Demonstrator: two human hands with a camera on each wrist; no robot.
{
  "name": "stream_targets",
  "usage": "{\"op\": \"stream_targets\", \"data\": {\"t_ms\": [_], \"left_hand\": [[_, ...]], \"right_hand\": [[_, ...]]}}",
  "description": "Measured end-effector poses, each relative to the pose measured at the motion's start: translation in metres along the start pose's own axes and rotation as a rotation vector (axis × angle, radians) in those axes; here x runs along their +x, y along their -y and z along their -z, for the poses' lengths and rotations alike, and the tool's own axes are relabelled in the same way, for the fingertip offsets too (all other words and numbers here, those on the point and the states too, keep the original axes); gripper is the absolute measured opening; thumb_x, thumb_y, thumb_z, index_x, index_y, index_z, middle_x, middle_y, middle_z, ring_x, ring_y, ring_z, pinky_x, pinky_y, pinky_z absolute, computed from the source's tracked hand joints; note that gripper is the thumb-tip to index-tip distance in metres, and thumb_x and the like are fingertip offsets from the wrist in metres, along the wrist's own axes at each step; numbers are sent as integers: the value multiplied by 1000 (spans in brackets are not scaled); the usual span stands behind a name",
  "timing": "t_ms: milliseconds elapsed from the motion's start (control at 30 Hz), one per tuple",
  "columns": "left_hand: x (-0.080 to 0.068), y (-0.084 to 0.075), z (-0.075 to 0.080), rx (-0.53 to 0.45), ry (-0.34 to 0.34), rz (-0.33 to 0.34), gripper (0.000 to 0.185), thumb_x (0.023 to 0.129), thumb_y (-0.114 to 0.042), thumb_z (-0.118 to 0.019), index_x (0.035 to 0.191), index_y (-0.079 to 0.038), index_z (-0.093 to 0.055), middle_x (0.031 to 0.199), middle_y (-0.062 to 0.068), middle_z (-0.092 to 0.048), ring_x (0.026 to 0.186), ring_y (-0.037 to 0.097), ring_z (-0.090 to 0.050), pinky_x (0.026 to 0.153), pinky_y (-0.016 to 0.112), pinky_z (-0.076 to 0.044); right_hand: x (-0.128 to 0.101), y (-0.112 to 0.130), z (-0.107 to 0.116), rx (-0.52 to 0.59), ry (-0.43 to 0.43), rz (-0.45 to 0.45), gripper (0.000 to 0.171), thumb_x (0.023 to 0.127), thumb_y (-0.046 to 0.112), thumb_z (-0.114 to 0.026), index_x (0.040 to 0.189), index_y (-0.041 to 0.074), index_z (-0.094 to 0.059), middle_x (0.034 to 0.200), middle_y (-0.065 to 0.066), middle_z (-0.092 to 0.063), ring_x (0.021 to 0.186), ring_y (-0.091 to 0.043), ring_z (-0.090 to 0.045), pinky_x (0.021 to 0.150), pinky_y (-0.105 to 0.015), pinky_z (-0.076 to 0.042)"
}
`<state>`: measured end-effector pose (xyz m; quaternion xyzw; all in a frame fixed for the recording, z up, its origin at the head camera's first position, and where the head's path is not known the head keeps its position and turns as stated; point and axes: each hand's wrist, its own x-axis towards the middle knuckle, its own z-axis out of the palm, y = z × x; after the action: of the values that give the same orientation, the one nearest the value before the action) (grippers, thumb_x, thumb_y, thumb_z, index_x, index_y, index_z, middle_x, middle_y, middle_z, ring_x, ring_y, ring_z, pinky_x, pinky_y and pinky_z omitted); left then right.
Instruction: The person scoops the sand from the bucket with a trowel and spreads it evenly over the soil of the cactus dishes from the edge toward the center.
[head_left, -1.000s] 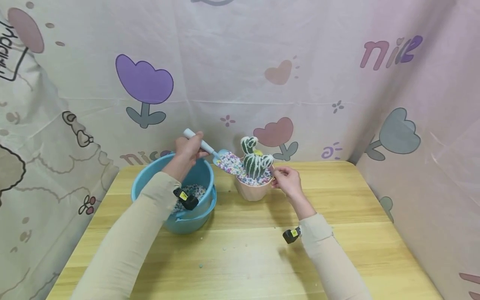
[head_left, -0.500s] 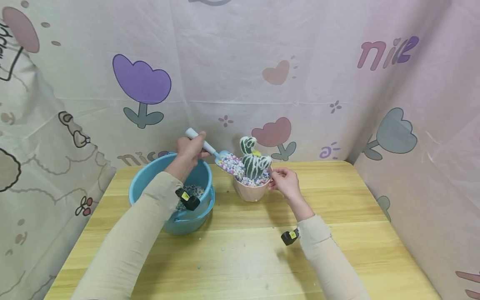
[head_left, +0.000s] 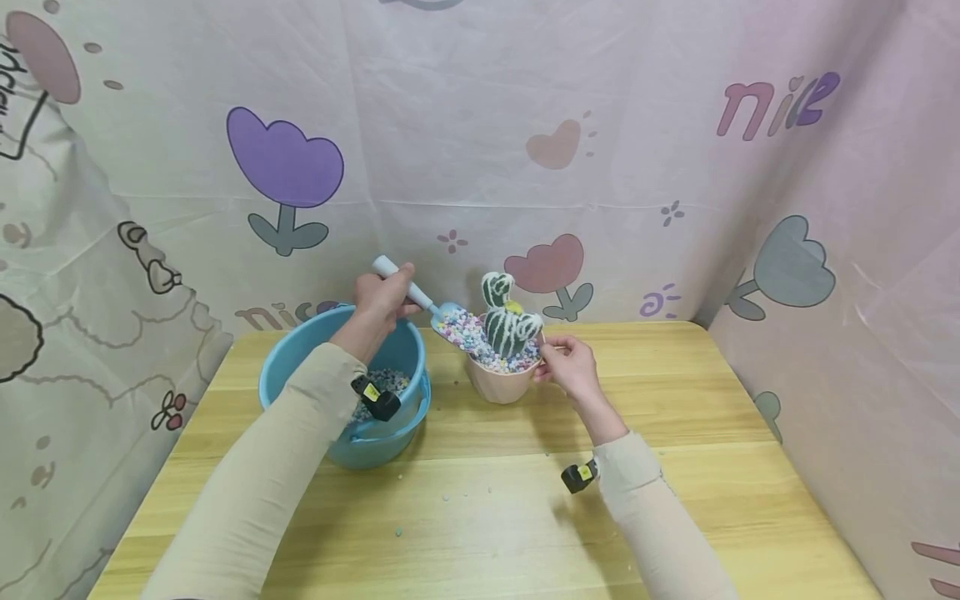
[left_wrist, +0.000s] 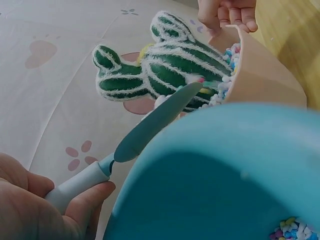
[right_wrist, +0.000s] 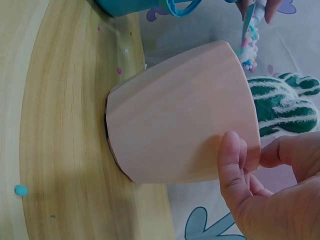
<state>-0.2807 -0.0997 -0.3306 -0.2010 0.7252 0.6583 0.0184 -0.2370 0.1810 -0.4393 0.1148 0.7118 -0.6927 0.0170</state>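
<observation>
My left hand point(head_left: 381, 302) grips the white handle of a light-blue toy shovel point(left_wrist: 150, 125). Its blade, heaped with small multicoloured beads point(head_left: 462, 327), tilts down over the left rim of a pale pink flowerpot point(head_left: 499, 387). In the pot stands a fuzzy green-and-white toy cactus point(head_left: 507, 333), its base among more beads. My right hand point(head_left: 572, 367) pinches the pot's right rim, thumb and fingers on either side of the wall in the right wrist view. The pot rests upright on the table. Part of the blade's tip is hidden by beads in the head view.
A blue bucket point(head_left: 272, 367) holding loose beads stands left of the pot, under my left forearm. A few stray beads point(right_wrist: 20, 190) lie on the wooden table point(head_left: 510, 533). A printed cloth point(head_left: 450, 125) hangs close behind the table and along its sides.
The shovel has shifted very slightly towards the pot, with beads still heaped on its blade. My right hand keeps its pinch on the rim. The head view has moved a little.
</observation>
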Motion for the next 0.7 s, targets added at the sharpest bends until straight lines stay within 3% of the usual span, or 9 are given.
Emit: {"op": "stream_targets", "data": {"t_ms": [433,700], "left_hand": [[0,0,-1,-20,3,1,58,108,-36,-59,149,2,-46,149,25,-53,123,36,-71,98,33,-64],[-1,1,-1,-8,-3,-1,56,107,-37,-60,146,2,-49,146,25,-56,121,35,-72,96,33,-65]], "right_hand": [[-10,2,-7,28,15,-32,36,102,5,-59,134,-11,-54,79,-10,-67,55,-14,-68,64,-33,-68],[-14,2,-11,90,45,-48,40,102,4,-57,138,-12,-47,83,-13,-66,55,-15,-70,62,-30,-68]]}}
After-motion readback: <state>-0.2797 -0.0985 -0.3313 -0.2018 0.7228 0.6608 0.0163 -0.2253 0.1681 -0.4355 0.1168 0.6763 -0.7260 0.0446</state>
